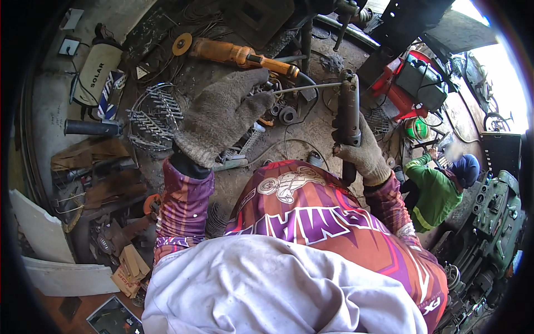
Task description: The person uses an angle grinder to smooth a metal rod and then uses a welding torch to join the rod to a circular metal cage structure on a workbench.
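The gloved right hand is clenched around a dark metal cylinder, held upright above the dirt floor. A thin rod meets the cylinder's top. The gloved left hand hovers with fingers spread, gripping nothing, possibly brushing the rod's near end. An orange angle grinder lies just beyond it, and a wire fan guard lies to its left.

A cluttered metal workshop: an orange angle grinder, wire fan guards, a red welding machine and scrap parts lie strewn across the dirty, oil-stained floor.
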The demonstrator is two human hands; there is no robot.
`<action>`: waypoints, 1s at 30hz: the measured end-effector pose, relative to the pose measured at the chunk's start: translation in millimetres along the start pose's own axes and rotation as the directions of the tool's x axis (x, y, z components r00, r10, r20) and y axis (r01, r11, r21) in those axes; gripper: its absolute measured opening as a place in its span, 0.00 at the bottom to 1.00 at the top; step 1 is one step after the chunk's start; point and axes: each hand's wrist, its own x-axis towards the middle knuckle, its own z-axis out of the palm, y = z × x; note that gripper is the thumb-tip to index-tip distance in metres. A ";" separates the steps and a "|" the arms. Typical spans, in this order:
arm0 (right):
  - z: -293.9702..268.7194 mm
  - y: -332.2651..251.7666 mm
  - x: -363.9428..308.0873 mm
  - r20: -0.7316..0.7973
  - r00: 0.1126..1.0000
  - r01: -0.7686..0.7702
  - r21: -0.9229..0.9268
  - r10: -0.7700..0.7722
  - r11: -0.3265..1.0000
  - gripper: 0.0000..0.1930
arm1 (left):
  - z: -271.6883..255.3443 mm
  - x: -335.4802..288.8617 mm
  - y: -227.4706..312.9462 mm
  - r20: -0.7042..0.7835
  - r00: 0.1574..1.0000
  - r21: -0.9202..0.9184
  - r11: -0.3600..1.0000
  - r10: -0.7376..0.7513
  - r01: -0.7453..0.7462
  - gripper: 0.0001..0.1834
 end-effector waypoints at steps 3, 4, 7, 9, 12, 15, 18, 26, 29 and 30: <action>2.7 -0.6 2.6 0.018 1.000 0.017 0.054 -0.018 0.998 0.56 | -2.2 -0.9 1.4 0.045 0.998 -0.044 0.998 -0.032 0.034 0.30; 5.9 -2.9 2.5 0.020 0.999 0.024 0.091 -0.026 0.996 0.55 | -5.2 -4.9 0.5 0.013 0.999 -0.005 0.999 -0.051 0.051 0.32; 7.4 -12.1 5.8 -0.010 0.999 0.054 0.139 -0.053 0.989 0.50 | -12.5 -17.5 -6.1 -0.035 0.997 0.015 0.997 -0.069 0.070 0.35; 1.9 -9.4 14.3 -0.071 0.994 0.091 0.175 -0.080 0.980 0.45 | -16.2 -24.4 -10.1 -0.117 0.993 0.302 0.953 0.031 0.006 0.34; -5.1 -23.1 27.2 -0.138 0.980 0.165 0.132 -0.146 0.978 0.36 | -24.5 -34.3 -8.3 -0.289 0.940 0.402 0.914 0.178 -0.049 0.33; -20.8 -37.9 48.6 -0.167 0.970 0.206 0.193 -0.175 0.959 0.31 | -33.0 -52.2 -7.3 -0.421 0.886 0.337 0.940 0.195 -0.047 0.29; -43.3 -57.6 77.5 -0.248 0.920 0.368 0.273 -0.305 0.889 0.27 | -33.6 -66.1 -7.7 -0.569 0.777 0.410 0.912 0.269 -0.016 0.25; -155.5 -101.5 157.7 -0.020 0.824 0.511 0.460 -0.567 0.726 0.31 | -2.2 -97.8 -48.2 -0.632 0.773 0.102 0.995 0.063 0.003 0.22; -165.9 -131.9 170.3 -0.013 0.880 0.449 0.353 -0.476 0.821 0.31 | 18.4 -120.2 -69.4 -0.564 0.824 0.049 0.993 -0.059 0.105 0.19; -169.0 -139.0 176.1 0.035 0.882 0.435 0.322 -0.470 0.841 0.30 | 26.8 -127.6 -74.9 -0.527 0.837 -0.038 0.988 -0.149 0.152 0.18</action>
